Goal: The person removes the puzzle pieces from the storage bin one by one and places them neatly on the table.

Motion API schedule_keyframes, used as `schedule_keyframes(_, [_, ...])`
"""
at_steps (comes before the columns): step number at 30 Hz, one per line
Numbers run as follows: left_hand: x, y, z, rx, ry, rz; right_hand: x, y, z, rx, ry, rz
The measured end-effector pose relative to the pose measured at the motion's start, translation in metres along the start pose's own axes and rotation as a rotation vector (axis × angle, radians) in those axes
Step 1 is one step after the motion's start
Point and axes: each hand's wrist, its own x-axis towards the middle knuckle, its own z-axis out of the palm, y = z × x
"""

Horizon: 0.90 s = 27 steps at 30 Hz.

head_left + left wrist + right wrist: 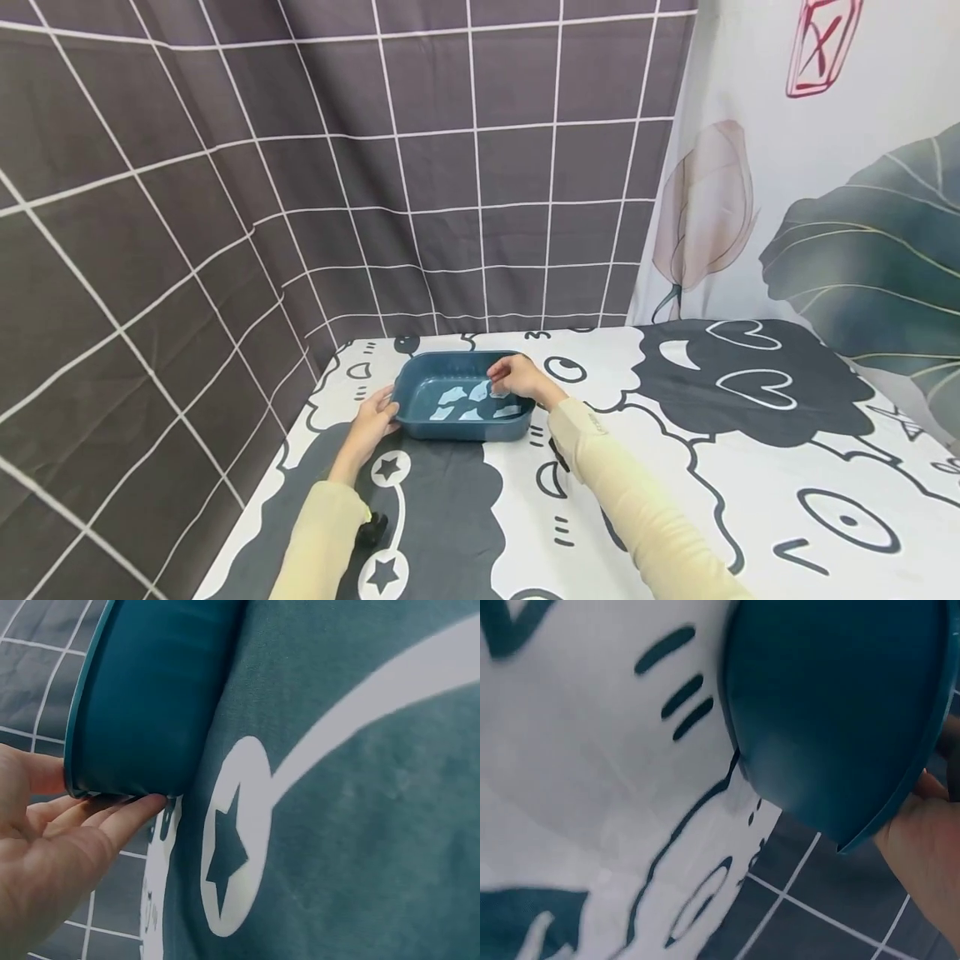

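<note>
at left, a half-curled hand (pixel 374 416) grips the basin (pixel 459 431).

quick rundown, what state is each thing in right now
Teal rectangular tub: upright, uncovered
Pale irregular pieces: spread across the tub's floor
Left hand: holding the tub's left end
Right hand: over the tub, fingertips at one piece, grip unclear
Printed tablecloth: spread beneath the tub
Grid-patterned curtain: hanging, creased

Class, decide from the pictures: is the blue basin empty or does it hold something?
Not empty: the head view shows pale, irregular pieces scattered across the floor of the blue basin; the right hand reaches inside.
</note>
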Motion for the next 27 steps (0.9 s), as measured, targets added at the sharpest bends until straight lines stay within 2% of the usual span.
schedule_keyframes(6, [-0.003,-0.006,0.003,0.02,0.022,0.04,0.003,-0.002,0.005,-0.243,-0.087,0.038])
schedule_keyframes(13, [-0.004,-0.007,0.004,0.031,0.04,0.048,0.006,-0.006,0.012,-0.494,-0.147,0.095])
schedule_keyframes(19, [-0.005,-0.007,0.007,0.05,0.053,0.031,0.005,-0.003,0.016,-0.571,-0.136,0.141])
schedule_keyframes(23, [-0.004,-0.009,0.007,0.041,0.064,0.002,0.005,-0.002,0.019,-0.623,-0.133,0.131])
schedule_keyframes(27, [-0.003,-0.009,0.007,0.041,0.082,-0.002,0.005,-0.004,0.019,-0.637,-0.12,0.125])
